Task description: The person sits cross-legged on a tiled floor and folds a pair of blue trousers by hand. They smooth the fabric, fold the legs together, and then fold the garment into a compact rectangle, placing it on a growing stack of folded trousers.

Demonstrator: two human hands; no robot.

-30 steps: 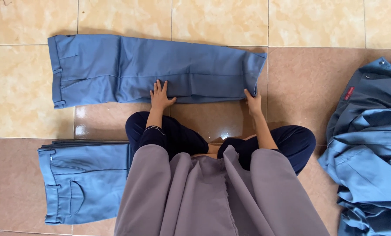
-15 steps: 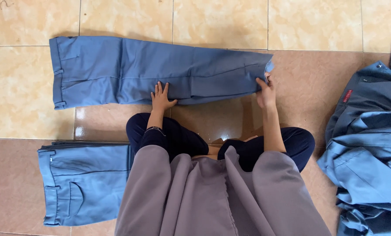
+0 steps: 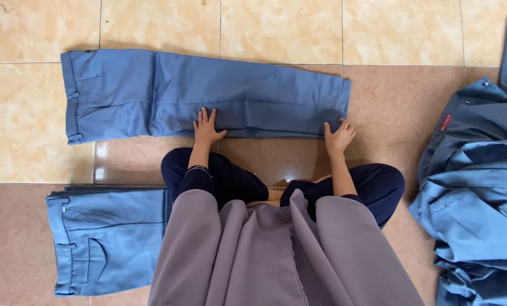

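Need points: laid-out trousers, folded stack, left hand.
laid-out trousers [image 3: 151, 90], head view, upper leg panel near the waistband.
folded stack [image 3: 109, 241], head view, top pair by the back pocket.
left hand [image 3: 206, 129], head view, back of the hand.

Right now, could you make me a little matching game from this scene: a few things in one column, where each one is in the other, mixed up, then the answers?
Things:
1. laid-out trousers
2. folded stack of trousers
3. heap of blue garments
4. left hand

Places:
A. piled loosely at the right edge of the floor
B. flat on the near edge of the laid-out trousers, around the middle
C. spread lengthwise on the tiles ahead of the person
D. beside the person's left knee, lower left

Pairs: 1-C, 2-D, 3-A, 4-B
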